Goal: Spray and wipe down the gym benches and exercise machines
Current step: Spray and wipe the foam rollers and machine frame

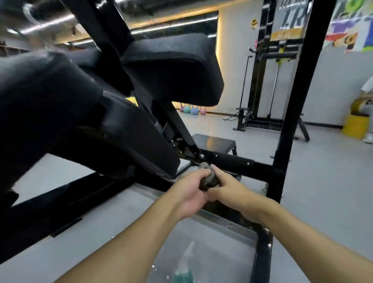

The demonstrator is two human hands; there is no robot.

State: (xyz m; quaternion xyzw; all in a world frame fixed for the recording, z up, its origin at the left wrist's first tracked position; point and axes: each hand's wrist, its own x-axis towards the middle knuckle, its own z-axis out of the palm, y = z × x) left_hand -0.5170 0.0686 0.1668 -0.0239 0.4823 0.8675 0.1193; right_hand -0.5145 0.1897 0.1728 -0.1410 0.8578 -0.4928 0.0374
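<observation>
Standing nearest the camera, at the bottom edge of the view, is a spray bottle [183,275] with green liquid, blurred, resting on the grey floor inside the machine's base frame and touched by neither hand. Beyond it, both forearms reach forward and meet at the low black frame rail [235,163]. The left hand [189,194] and the right hand [227,187] are both closed around one bunched grey cloth [210,178], fingers curled tight on it, pressing or wringing it just beside the rail; which of the two, the view does not settle. A pale patch of floor near the cloth may be wet, though that is uncertain. Left and above, the angled black seat pad [74,115] and the upper back pad [172,72] of the exercise machine [114,27] loom close; their surfaces show no clear sign of wiping or of spray. Judgement: work stands at the wiping step on this machine's lower frame, with the pads unconfirmed. Farther right, a cable station [268,79] stands against the wall, and kettlebells [193,109] sit on the far floor; nothing shows these as cleaned, so most of the task appears to remain.
</observation>
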